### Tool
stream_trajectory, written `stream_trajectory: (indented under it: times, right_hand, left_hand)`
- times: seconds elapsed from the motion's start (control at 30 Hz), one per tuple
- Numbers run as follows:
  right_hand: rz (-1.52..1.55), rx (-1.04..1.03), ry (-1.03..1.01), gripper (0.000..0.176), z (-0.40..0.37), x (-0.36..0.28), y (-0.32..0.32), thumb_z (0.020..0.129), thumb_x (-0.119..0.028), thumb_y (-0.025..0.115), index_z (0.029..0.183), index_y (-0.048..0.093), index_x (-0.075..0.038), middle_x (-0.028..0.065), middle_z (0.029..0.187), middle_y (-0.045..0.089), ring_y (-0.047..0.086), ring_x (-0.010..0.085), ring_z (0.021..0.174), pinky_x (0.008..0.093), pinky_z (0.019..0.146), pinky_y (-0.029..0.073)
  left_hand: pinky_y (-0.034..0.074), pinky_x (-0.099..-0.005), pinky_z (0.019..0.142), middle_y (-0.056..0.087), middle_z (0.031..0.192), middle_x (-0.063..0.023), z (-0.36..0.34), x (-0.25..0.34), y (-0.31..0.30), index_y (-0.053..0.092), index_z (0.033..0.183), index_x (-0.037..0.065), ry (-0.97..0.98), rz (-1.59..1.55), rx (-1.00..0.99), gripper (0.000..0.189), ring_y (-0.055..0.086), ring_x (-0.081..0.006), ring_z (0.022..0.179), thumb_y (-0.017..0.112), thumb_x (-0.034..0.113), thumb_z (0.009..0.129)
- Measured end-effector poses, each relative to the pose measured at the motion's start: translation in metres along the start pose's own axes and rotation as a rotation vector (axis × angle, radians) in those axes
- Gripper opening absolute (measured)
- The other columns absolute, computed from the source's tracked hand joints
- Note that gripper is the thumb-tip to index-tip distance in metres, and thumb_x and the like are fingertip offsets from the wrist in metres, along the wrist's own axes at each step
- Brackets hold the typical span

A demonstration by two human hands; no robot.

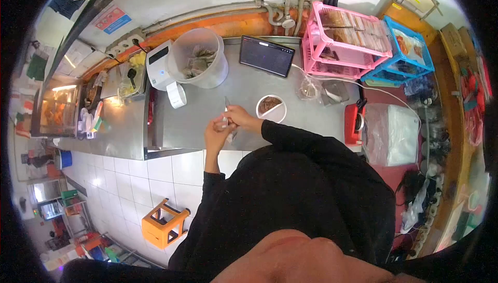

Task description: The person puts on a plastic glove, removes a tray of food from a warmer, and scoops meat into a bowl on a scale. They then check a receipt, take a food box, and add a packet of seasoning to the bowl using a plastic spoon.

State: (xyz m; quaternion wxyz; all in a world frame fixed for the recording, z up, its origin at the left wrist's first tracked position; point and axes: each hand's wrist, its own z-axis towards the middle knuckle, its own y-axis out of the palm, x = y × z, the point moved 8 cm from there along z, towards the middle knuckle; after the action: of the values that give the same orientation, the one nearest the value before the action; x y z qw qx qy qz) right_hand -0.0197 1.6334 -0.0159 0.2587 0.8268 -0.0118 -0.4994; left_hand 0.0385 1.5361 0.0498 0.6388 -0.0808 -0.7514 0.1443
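My left hand (216, 133) and my right hand (240, 117) meet over the front edge of the metal table (194, 122). Both are closed, fingertips together around a small, pale, thin thing (226, 103) whose pointed end sticks up beyond them. Its kind is too small to make out. Just right of my hands stands a round white bowl (280, 114) with brown bits (268, 105) on one side. Beyond my hands, a large translucent tub (210, 78) holds many small packets (199, 61).
A label printer (160, 65) and a white roll (177, 95) stand beside the tub. Behind the bowl leans a tablet (266, 56). Pink (311, 49) and blue (399, 67) racks, a red tape dispenser (353, 124) and clear bags (397, 132) are at right. An orange stool (162, 226) stands on the floor.
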Motion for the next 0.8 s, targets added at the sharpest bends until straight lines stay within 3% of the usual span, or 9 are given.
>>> stream_trajectory:
  times: [0.13,0.2,0.3,0.37,0.5,0.7,0.73,0.8]
  right_hand:
    - [-0.229,-0.058,-0.046,0.025,-0.004,0.018,0.010,0.087,-0.027,0.063,0.075,0.052,-0.008,-0.0002,0.059,0.051,0.046,0.0079,0.048,0.0235,0.042,0.036]
    - [-0.267,-0.052,-0.083,0.027,-0.016,0.006,0.014,0.087,-0.029,0.064,0.075,0.052,-0.008,-0.0003,0.059,0.051,0.048,0.0080,0.048,0.0228,0.042,0.037]
    - [-0.244,0.010,-0.074,0.031,-0.026,0.004,0.010,0.087,-0.032,0.065,0.073,0.053,-0.007,0.0001,0.060,0.054,0.052,0.0089,0.050,0.0216,0.044,0.039]
    - [-0.423,0.039,-0.173,0.033,-0.030,0.001,0.009,0.086,-0.033,0.065,0.070,0.053,-0.007,0.0007,0.062,0.057,0.054,0.0093,0.052,0.0218,0.045,0.041]
    - [-0.400,0.130,-0.122,0.034,-0.039,0.008,0.003,0.088,-0.033,0.063,0.069,0.053,-0.006,0.0013,0.063,0.057,0.053,0.0091,0.051,0.0228,0.045,0.041]
    - [-0.354,0.029,-0.197,0.033,-0.050,-0.002,0.013,0.091,-0.031,0.058,0.073,0.054,-0.004,0.0015,0.064,0.055,0.052,0.0080,0.055,0.0241,0.050,0.042]
    - [-0.348,0.016,-0.196,0.032,-0.052,-0.003,0.016,0.091,-0.030,0.056,0.073,0.054,-0.003,0.0014,0.064,0.055,0.052,0.0081,0.056,0.0243,0.050,0.042]
    - [-0.344,0.004,-0.197,0.031,-0.055,-0.002,0.022,0.092,-0.028,0.055,0.074,0.054,-0.003,0.0013,0.064,0.055,0.052,0.0081,0.057,0.0245,0.051,0.042]
  left_hand:
    - [0.049,-0.0244,0.064,0.067,0.089,-0.0084,-0.008,-0.039,-0.001,0.061,0.102,-0.001,-0.017,-0.214,-0.108,0.032,0.063,-0.0133,0.075,0.074,0.010,0.076]
    - [0.052,-0.0270,0.071,0.065,0.099,-0.0085,-0.010,-0.037,-0.001,0.061,0.107,-0.001,-0.078,-0.232,-0.225,0.029,0.063,-0.0154,0.084,0.068,0.010,0.082]
    - [0.053,-0.0268,0.071,0.067,0.093,-0.0089,-0.013,-0.023,-0.002,0.063,0.103,-0.003,-0.231,-0.304,-0.270,0.025,0.064,-0.0138,0.082,0.066,0.014,0.084]
    - [0.054,-0.0279,0.072,0.066,0.094,-0.0092,-0.009,-0.028,-0.003,0.063,0.104,-0.003,-0.239,-0.319,-0.322,0.027,0.064,-0.0143,0.083,0.065,0.016,0.086]
    - [0.055,-0.0295,0.071,0.064,0.094,-0.0089,-0.006,-0.035,0.002,0.063,0.104,-0.002,-0.252,-0.369,-0.424,0.027,0.063,-0.0152,0.083,0.061,0.021,0.089]
    - [0.056,-0.0286,0.069,0.062,0.084,-0.0050,-0.004,-0.039,-0.001,0.064,0.098,-0.001,-0.274,-0.444,-0.428,0.021,0.062,-0.0141,0.078,0.058,0.018,0.089]
    - [0.056,-0.0286,0.069,0.062,0.084,-0.0050,-0.002,-0.038,-0.002,0.064,0.098,-0.001,-0.271,-0.444,-0.433,0.021,0.062,-0.0141,0.078,0.058,0.018,0.089]
    - [0.053,-0.0314,0.065,0.063,0.075,-0.0085,0.007,-0.044,-0.007,0.063,0.091,0.000,-0.166,-0.051,-0.432,0.023,0.063,-0.0183,0.075,0.053,0.022,0.091]
